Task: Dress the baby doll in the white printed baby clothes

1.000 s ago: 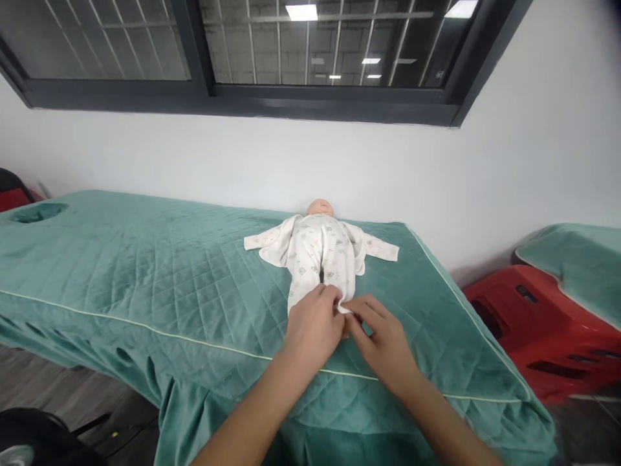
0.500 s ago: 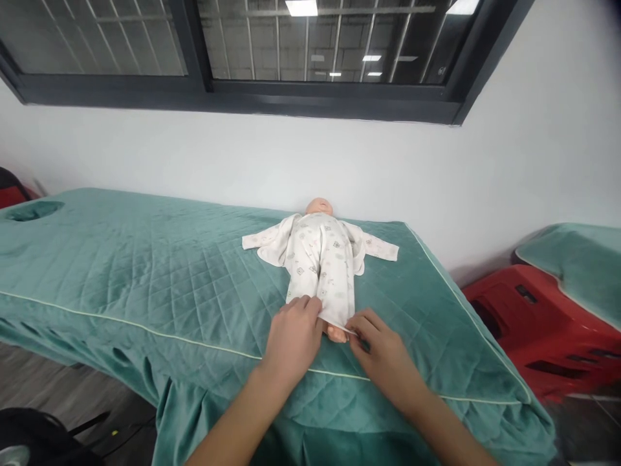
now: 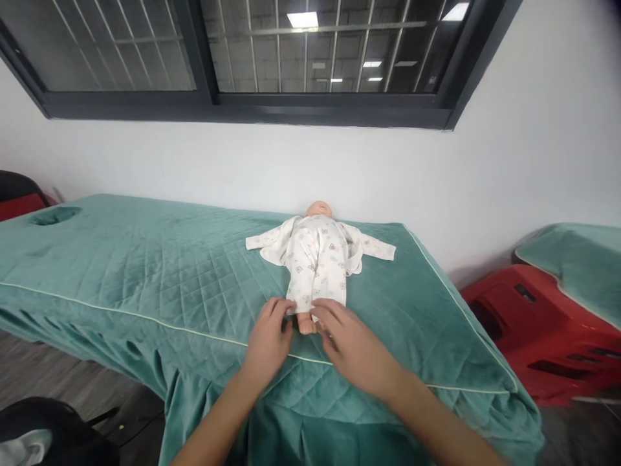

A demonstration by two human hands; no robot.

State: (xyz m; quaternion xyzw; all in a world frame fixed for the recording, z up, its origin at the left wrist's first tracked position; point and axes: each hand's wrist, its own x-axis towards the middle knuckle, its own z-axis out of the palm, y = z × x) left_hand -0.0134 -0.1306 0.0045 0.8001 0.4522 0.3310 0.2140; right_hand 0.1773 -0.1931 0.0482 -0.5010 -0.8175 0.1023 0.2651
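Observation:
A baby doll point(image 3: 319, 208) lies on its back, head toward the wall, in a white printed jacket point(image 3: 378, 247) with spread sleeves and matching trousers point(image 3: 317, 259). My left hand point(image 3: 269, 340) has its fingertips closed at the left side of the left trouser cuff. Fingers of my right hand point(image 3: 354, 346) pinch the same cuff from its right side. Between the two hands a bare doll foot point(image 3: 306, 323) shows below the hem. The doll's other foot is hidden behind my right hand.
The doll lies on a green quilted bed cover point(image 3: 194, 272) near its front edge. A red plastic stool point(image 3: 528, 330) stands to the right. A dark-framed window point(image 3: 315, 110) is in the white wall behind. A black object point(image 3: 53, 427) is at lower left.
Both hands have moved left, from the cuff of the right trouser leg to that of the left one. The view has shifted slightly.

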